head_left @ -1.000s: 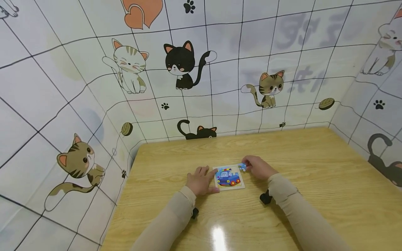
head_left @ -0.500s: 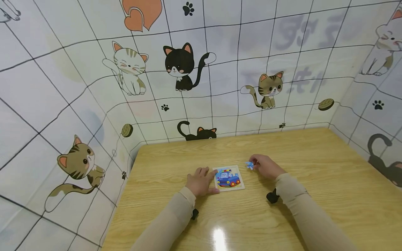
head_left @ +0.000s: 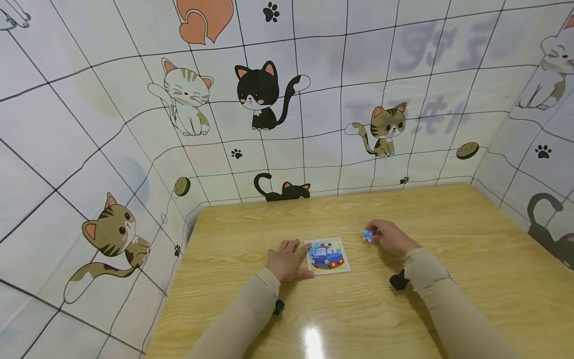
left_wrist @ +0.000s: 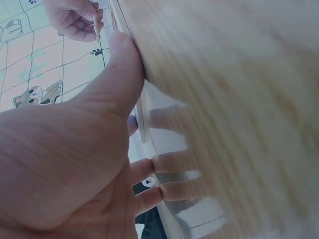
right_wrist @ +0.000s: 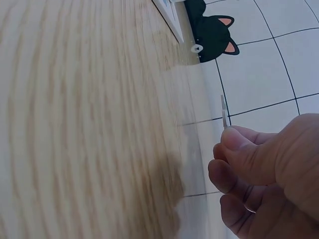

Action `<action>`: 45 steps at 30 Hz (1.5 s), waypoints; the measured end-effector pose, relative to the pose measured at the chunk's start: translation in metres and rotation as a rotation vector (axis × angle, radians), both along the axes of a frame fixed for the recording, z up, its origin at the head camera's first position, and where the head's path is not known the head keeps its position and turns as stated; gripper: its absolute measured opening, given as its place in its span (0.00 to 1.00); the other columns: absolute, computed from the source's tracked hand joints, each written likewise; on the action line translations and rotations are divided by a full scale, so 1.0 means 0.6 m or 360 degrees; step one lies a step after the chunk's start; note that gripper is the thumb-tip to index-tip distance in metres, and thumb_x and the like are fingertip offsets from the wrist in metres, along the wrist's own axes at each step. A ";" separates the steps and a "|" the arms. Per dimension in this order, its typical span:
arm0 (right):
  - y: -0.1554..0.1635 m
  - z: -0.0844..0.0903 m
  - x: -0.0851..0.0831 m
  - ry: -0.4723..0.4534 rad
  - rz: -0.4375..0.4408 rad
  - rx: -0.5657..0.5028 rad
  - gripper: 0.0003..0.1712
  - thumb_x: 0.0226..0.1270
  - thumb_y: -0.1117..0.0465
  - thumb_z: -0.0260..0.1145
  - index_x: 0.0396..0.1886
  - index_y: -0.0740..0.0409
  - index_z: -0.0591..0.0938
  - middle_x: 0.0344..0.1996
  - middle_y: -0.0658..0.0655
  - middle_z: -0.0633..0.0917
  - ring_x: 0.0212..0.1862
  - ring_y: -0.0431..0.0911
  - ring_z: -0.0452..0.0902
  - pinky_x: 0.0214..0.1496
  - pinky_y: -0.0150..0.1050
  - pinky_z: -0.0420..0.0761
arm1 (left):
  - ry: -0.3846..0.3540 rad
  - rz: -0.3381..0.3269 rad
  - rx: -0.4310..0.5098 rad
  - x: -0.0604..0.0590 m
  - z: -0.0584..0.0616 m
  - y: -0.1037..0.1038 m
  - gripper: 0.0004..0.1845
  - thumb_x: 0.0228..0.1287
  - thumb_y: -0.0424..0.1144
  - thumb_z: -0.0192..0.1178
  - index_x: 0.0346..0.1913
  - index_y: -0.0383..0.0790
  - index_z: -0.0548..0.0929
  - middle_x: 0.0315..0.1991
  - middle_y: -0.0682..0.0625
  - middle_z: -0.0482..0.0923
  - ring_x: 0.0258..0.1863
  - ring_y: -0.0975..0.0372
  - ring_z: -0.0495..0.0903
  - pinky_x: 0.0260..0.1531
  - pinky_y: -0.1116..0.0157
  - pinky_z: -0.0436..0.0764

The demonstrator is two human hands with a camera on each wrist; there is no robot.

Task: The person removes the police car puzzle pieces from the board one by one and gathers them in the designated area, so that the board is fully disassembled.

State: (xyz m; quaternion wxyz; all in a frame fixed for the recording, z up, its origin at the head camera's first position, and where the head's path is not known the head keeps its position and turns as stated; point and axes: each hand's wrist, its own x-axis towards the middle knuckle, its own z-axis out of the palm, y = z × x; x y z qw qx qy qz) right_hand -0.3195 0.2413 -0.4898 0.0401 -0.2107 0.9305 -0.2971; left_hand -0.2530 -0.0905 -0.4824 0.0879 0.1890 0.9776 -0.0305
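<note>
A small square jigsaw puzzle (head_left: 327,256) with a blue cartoon truck in a pale frame lies flat on the table. My left hand (head_left: 285,260) rests at its left edge, fingers spread, with thumb and forefinger touching the frame. To the right of the puzzle, my right hand (head_left: 391,237) pinches a blue puzzle piece (head_left: 367,235) between thumb and fingers, apart from the frame. The right wrist view shows that puzzle piece (right_wrist: 224,110) edge-on, held above the table. In the left wrist view, my left thumb (left_wrist: 124,64) lies along the frame.
The wooden table (head_left: 251,319) has a glossy top that reflects a lamp near the front. A cloth wall (head_left: 323,149) printed with cats and grid lines encloses its back and sides. Black wrist devices (head_left: 398,280) show beneath both sleeves.
My right hand has lifted the blue puzzle piece away from the puzzle's upper right corner and moved right with it. The left hand has stayed on the frame.
</note>
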 end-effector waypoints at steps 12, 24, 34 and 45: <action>0.023 -0.005 -0.006 0.0005 -0.0068 0.0023 0.12 0.69 0.73 0.56 0.51 0.65 0.76 0.41 0.59 0.79 0.43 0.51 0.75 0.43 0.45 0.75 | -0.0002 -0.0014 -0.0009 -0.003 -0.002 -0.002 0.46 0.56 0.76 0.47 0.76 0.64 0.52 0.75 0.51 0.55 0.72 0.53 0.55 0.54 0.39 0.71; 0.047 -0.003 -0.004 0.0020 -0.0095 0.0038 0.12 0.68 0.75 0.56 0.50 0.67 0.76 0.41 0.62 0.79 0.44 0.54 0.76 0.44 0.49 0.76 | -0.0006 -0.0011 -0.0001 0.000 -0.001 -0.002 0.45 0.56 0.75 0.47 0.76 0.64 0.52 0.75 0.51 0.54 0.72 0.53 0.55 0.55 0.39 0.69; 0.076 -0.010 -0.006 0.0061 -0.0117 0.0112 0.13 0.68 0.75 0.57 0.50 0.67 0.77 0.41 0.64 0.80 0.46 0.59 0.76 0.46 0.54 0.76 | 0.0004 -0.0011 -0.0002 -0.001 -0.003 -0.003 0.46 0.56 0.75 0.47 0.76 0.64 0.52 0.75 0.50 0.54 0.72 0.53 0.55 0.55 0.39 0.69; 0.110 -0.017 -0.004 0.0093 -0.0146 0.0100 0.12 0.67 0.75 0.58 0.49 0.69 0.77 0.41 0.66 0.80 0.45 0.60 0.77 0.46 0.56 0.76 | -0.0005 -0.0033 0.0012 0.000 -0.002 -0.005 0.45 0.57 0.75 0.47 0.76 0.63 0.52 0.75 0.49 0.54 0.72 0.51 0.55 0.55 0.37 0.69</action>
